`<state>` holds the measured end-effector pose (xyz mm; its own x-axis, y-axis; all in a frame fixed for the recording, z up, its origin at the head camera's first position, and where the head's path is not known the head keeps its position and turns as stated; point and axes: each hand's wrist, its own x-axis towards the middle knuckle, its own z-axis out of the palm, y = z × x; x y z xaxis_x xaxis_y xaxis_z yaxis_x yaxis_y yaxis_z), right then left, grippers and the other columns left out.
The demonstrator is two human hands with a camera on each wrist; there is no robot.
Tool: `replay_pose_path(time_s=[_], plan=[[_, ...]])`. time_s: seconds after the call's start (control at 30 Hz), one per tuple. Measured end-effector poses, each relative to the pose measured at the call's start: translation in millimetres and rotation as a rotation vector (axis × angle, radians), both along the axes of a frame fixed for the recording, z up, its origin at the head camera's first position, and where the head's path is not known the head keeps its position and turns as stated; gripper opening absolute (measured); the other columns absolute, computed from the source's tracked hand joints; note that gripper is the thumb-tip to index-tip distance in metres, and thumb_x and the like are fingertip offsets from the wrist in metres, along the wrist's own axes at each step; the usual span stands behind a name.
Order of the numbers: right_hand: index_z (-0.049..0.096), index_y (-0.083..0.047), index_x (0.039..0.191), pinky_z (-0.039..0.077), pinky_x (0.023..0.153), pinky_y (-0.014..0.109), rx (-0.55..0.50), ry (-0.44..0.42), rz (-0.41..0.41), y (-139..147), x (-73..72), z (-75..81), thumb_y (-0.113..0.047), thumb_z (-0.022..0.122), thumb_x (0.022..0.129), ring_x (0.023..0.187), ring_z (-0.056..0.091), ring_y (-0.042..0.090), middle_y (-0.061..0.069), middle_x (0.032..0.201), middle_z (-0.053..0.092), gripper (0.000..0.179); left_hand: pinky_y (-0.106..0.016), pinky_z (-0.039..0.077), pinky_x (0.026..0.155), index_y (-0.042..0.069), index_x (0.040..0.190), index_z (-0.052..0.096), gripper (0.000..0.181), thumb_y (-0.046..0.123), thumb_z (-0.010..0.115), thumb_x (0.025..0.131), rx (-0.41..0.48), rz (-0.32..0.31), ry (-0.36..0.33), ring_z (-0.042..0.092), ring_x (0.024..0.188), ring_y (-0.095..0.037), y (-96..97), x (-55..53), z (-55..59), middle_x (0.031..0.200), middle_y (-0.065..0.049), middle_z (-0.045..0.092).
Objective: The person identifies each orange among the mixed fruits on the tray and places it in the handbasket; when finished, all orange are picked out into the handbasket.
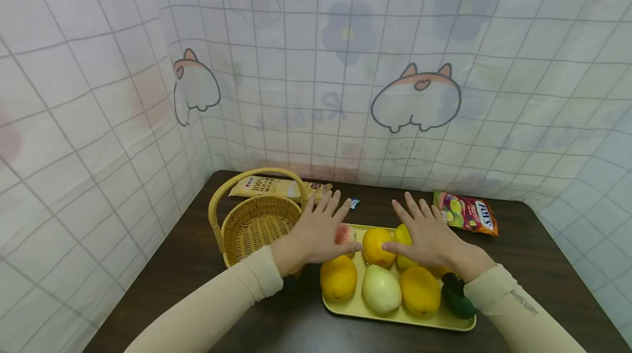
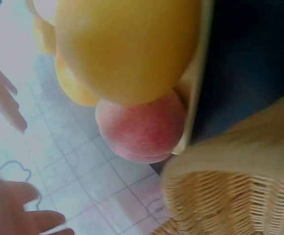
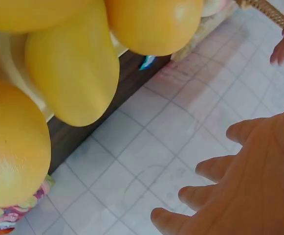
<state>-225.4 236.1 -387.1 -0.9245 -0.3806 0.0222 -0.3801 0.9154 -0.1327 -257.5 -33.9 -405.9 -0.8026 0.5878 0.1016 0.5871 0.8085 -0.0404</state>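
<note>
Both hands hover over a pale yellow tray point(image 1: 395, 320) of fruit, fingers spread and holding nothing. My left hand point(image 1: 321, 232) is above the tray's left side, close to a pink peach point(image 1: 344, 234) that it partly hides. Over the right side, my right hand point(image 1: 429, 235) overlaps a yellow fruit point(image 1: 403, 232). An orange-yellow round fruit point(image 1: 377, 247) sits between the hands, the right thumb in front of it. Along the near side lie another orange-yellow fruit point(image 1: 338, 278), a pale green oval one point(image 1: 382, 289), a yellow-orange one point(image 1: 420, 291) and a dark green one point(image 1: 456, 298).
Left of the tray stands a wicker basket point(image 1: 259, 224) with a tall arched handle. Behind it lies a long yellowish packet point(image 1: 271, 187). A small blue wrapper point(image 1: 354, 203) and a FOX'S candy bag point(image 1: 466, 213) lie toward the back of the dark table point(image 1: 168, 287), before a curtain-like backdrop.
</note>
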Motion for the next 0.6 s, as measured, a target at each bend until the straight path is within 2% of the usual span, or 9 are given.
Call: replay_pose_path(time_s=[0.13,0.27,0.47,0.6], plan=[[0.018,-0.013,0.157,0.008,0.108,0.069,-0.096,-0.016,0.011,-1,10.8,-2.0,-0.068,0.048,0.090,0.142,0.009,0.054,0.022,0.161,0.005,0.091,-0.052,0.023,0.114,0.017,0.155,0.026,0.095,0.082,0.029,0.086,0.140,-0.029,0.038,0.023,0.146,-0.031,-12.7,13.8,-1.5,0.160,-0.009,0.024],[0.020,-0.013,0.156,0.008,0.112,0.064,-0.201,-0.018,0.018,-4,17.9,-8.1,-0.068,0.050,0.090,0.143,0.009,0.051,0.019,0.162,0.007,0.091,-0.049,0.030,0.111,0.015,0.150,0.038,0.083,0.073,0.041,0.091,0.291,-0.027,0.089,0.034,0.140,-0.029,-27.3,27.7,-3.4,0.152,-0.008,0.039],[0.029,-0.016,0.154,0.026,0.105,0.066,-0.375,0.000,-0.003,-12,25.8,-18.1,-0.060,0.057,0.091,0.142,0.023,0.044,0.013,0.161,0.016,0.082,-0.045,0.040,0.105,0.014,0.136,0.056,0.059,0.056,0.054,0.095,0.567,0.030,0.190,0.049,0.128,-0.023,-54.6,46.9,-5.9,0.138,-0.004,0.054],[0.037,-0.016,0.150,0.032,0.100,0.067,-0.480,0.040,-0.016,-13,28.5,-22.9,-0.050,0.060,0.094,0.138,0.033,0.042,0.012,0.159,0.025,0.070,-0.044,0.046,0.097,0.010,0.125,0.063,0.039,0.035,0.062,0.095,0.765,0.035,0.308,0.055,0.119,-0.022,-72.4,53.1,-10.3,0.128,-0.004,0.060]])
